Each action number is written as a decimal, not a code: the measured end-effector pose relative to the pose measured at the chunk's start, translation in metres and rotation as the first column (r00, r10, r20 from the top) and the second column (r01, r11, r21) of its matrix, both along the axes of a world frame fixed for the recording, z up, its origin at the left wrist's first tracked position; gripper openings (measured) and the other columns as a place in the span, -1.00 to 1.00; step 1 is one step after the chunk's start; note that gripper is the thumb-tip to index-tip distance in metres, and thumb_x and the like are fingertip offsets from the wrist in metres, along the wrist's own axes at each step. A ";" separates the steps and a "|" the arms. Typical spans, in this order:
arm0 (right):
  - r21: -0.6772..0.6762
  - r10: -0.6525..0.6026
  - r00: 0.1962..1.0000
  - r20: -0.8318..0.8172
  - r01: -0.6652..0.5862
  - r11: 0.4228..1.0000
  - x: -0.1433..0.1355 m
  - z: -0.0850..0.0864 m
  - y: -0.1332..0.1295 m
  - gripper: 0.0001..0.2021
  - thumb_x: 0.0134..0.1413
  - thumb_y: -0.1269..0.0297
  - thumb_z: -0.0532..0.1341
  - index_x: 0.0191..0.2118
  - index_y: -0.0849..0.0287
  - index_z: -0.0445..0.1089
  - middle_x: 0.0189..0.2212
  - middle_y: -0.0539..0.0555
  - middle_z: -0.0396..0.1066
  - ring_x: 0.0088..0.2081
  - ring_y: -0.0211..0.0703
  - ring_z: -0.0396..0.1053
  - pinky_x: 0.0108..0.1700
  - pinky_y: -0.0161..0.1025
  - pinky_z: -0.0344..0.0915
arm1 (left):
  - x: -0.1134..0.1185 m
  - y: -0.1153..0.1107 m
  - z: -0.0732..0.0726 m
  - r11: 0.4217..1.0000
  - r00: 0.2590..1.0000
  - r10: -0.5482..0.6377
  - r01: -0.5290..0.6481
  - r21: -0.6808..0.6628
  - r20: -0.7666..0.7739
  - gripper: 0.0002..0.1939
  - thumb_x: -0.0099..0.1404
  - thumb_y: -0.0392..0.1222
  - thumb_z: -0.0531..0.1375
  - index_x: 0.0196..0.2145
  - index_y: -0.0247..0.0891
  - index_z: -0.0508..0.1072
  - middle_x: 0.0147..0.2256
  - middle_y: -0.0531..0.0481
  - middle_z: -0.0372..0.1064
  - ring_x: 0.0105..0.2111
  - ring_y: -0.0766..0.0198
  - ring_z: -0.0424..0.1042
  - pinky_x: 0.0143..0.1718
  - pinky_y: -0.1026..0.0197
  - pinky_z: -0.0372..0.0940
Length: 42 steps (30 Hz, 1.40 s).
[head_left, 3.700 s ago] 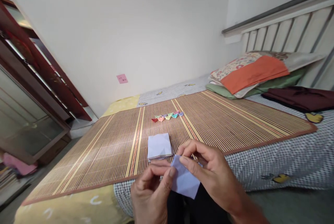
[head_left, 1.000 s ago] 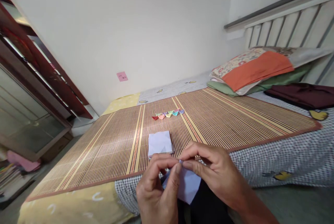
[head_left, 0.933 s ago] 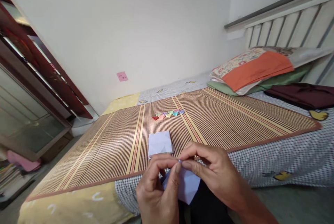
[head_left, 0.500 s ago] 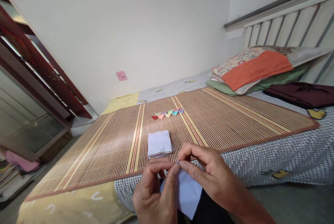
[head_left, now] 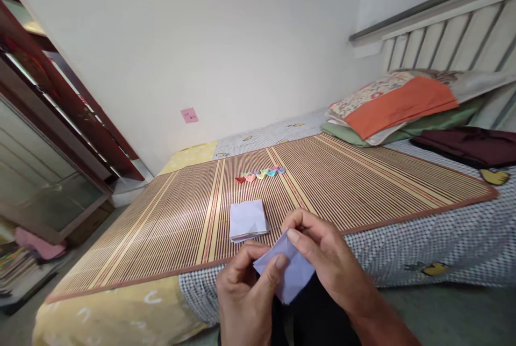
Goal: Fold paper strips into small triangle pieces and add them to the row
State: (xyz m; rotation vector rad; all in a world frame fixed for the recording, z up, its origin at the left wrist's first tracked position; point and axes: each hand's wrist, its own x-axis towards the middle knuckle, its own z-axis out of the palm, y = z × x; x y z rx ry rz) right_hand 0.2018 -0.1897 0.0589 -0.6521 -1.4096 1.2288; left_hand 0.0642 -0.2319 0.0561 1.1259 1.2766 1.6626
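Note:
A lavender sheet of paper [head_left: 296, 276] is held between both hands at the lower middle, above the dark-clothed lap. My left hand [head_left: 250, 287] grips its left part, the thumb lying on top of the paper. At the paper's upper corner, my right hand [head_left: 322, 254] pinches it between thumb and fingers. Just beyond the hands, a stack of square papers [head_left: 246, 217] lies on the striped mat [head_left: 181, 222], a lavender sheet on top. Farther back is a row of small folded paper pieces [head_left: 261, 174] in red, pink, yellow, blue and purple.
The mat covers a bed with a checked and yellow sheet [head_left: 121, 311]. Pillows [head_left: 399, 107] and a dark maroon cloth [head_left: 467, 144] lie at the right. A pink note [head_left: 189, 115] is on the wall; a red-framed door stands left.
The paper has been raised and turned, so more of its upper part shows. My hands have moved apart; my right hand is slightly higher and my left hand has shifted right.

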 end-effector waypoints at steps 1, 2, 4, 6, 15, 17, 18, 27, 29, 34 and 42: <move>-0.010 -0.005 1.000 -0.009 0.005 1.000 -0.001 0.001 0.000 -0.76 0.33 0.11 0.18 -0.32 0.13 0.30 -0.45 -0.06 0.22 -0.43 -0.24 0.19 -0.38 -0.30 0.19 | 0.000 0.000 0.001 1.000 1.000 -0.007 0.007 -0.015 0.023 -0.73 0.05 -0.06 0.51 -0.52 -0.27 0.57 -0.54 0.05 0.43 -0.53 0.33 0.35 -0.52 0.35 0.28; -0.021 -0.008 1.000 -0.016 0.008 1.000 -0.001 0.001 0.000 -0.76 0.32 0.10 0.18 -0.32 0.13 0.30 -0.45 -0.06 0.22 -0.43 -0.23 0.19 -0.38 -0.30 0.19 | 0.001 0.000 0.002 0.999 0.999 -0.008 0.009 -0.034 0.042 -0.70 0.04 -0.05 0.51 -0.53 -0.27 0.55 -0.55 0.07 0.40 -0.55 0.35 0.32 -0.53 0.36 0.26; -0.042 -0.009 0.999 -0.038 0.007 0.999 -0.003 0.001 0.001 -0.75 0.32 0.09 0.20 -0.31 0.14 0.31 -0.45 -0.06 0.23 -0.43 -0.24 0.19 -0.39 -0.31 0.19 | 0.002 0.000 0.005 0.998 0.998 -0.001 0.006 -0.069 0.066 -0.66 0.03 -0.01 0.51 -0.55 -0.28 0.51 -0.59 0.10 0.34 -0.58 0.37 0.27 -0.55 0.36 0.24; -0.060 0.005 0.998 -0.061 -0.009 0.998 -0.004 -0.001 0.001 -0.75 0.32 0.08 0.22 -0.30 0.14 0.32 -0.46 -0.07 0.24 -0.44 -0.26 0.19 -0.39 -0.32 0.18 | 0.003 -0.001 0.006 0.997 0.997 0.007 0.000 -0.082 0.080 -0.62 0.03 0.02 0.51 -0.57 -0.28 0.47 -0.61 0.11 0.30 -0.60 0.39 0.24 -0.56 0.37 0.22; 0.020 -0.043 0.999 0.007 0.043 0.999 -0.004 -0.005 0.000 -0.77 0.34 0.10 0.25 -0.28 0.15 0.40 -0.43 -0.05 0.33 -0.39 -0.25 0.28 -0.36 -0.33 0.24 | 0.005 0.000 0.000 0.999 0.998 0.022 -0.019 -0.044 0.052 -0.59 0.11 0.02 0.48 -0.58 -0.27 0.40 -0.62 0.13 0.25 -0.60 0.40 0.19 -0.57 0.36 0.18; 0.017 -0.049 0.999 0.022 0.049 0.999 -0.004 -0.006 0.000 -0.75 0.35 0.08 0.24 -0.29 0.15 0.39 -0.44 -0.05 0.32 -0.41 -0.25 0.26 -0.38 -0.33 0.22 | 0.004 0.001 -0.003 0.999 0.999 0.040 -0.040 -0.014 0.022 -0.63 0.13 -0.01 0.47 -0.55 -0.27 0.44 -0.59 0.11 0.31 -0.59 0.39 0.23 -0.58 0.37 0.18; 0.004 -0.051 0.998 0.021 0.051 0.999 -0.004 -0.006 0.001 -0.74 0.34 0.07 0.24 -0.30 0.15 0.39 -0.45 -0.05 0.30 -0.43 -0.26 0.25 -0.39 -0.33 0.21 | 0.003 0.001 -0.004 0.998 0.998 0.064 -0.064 0.019 0.000 -0.69 0.13 -0.05 0.48 -0.49 -0.26 0.48 -0.54 0.08 0.38 -0.56 0.37 0.30 -0.54 0.37 0.23; -0.009 -0.140 0.990 0.005 0.140 0.990 -0.001 -0.007 0.004 -0.71 0.30 0.03 0.26 -0.31 0.15 0.39 -0.49 -0.07 0.23 -0.48 -0.27 0.15 -0.47 -0.34 0.12 | -0.009 0.007 -0.012 0.874 0.929 0.204 -0.031 0.484 -0.309 -0.80 0.27 -0.42 0.35 -0.24 -0.12 0.52 -0.28 0.06 0.46 -0.23 0.27 0.43 -0.23 0.31 0.35; -0.017 -0.149 0.989 -0.004 0.149 0.989 -0.002 -0.005 0.003 -0.71 0.30 0.03 0.26 -0.31 0.15 0.39 -0.50 -0.07 0.23 -0.49 -0.28 0.15 -0.49 -0.35 0.12 | -0.009 0.006 -0.013 0.860 0.913 0.235 -0.036 0.509 -0.332 -0.80 0.27 -0.43 0.33 -0.25 -0.13 0.51 -0.27 0.05 0.45 -0.24 0.27 0.43 -0.23 0.29 0.33; 0.044 -0.189 0.981 0.035 0.188 0.981 -0.003 -0.004 0.001 -0.73 0.32 0.06 0.25 -0.32 0.14 0.41 -0.52 -0.07 0.25 -0.51 -0.28 0.16 -0.50 -0.35 0.12 | -0.012 0.006 -0.008 0.926 0.951 0.110 0.007 0.376 -0.290 -0.89 0.29 -0.33 0.36 -0.35 -0.17 0.53 -0.30 0.01 0.48 -0.25 0.22 0.47 -0.23 0.26 0.36; 0.091 -0.130 0.990 0.049 0.125 0.988 -0.001 -0.003 0.001 -0.80 0.31 0.13 0.26 -0.30 0.12 0.47 -0.42 -0.01 0.45 -0.41 -0.22 0.37 -0.40 -0.33 0.28 | -0.012 0.009 0.003 0.963 0.988 -0.069 0.103 0.251 -0.141 -0.89 0.25 -0.23 0.41 -0.44 -0.21 0.61 -0.36 -0.03 0.56 -0.31 0.21 0.53 -0.27 0.27 0.43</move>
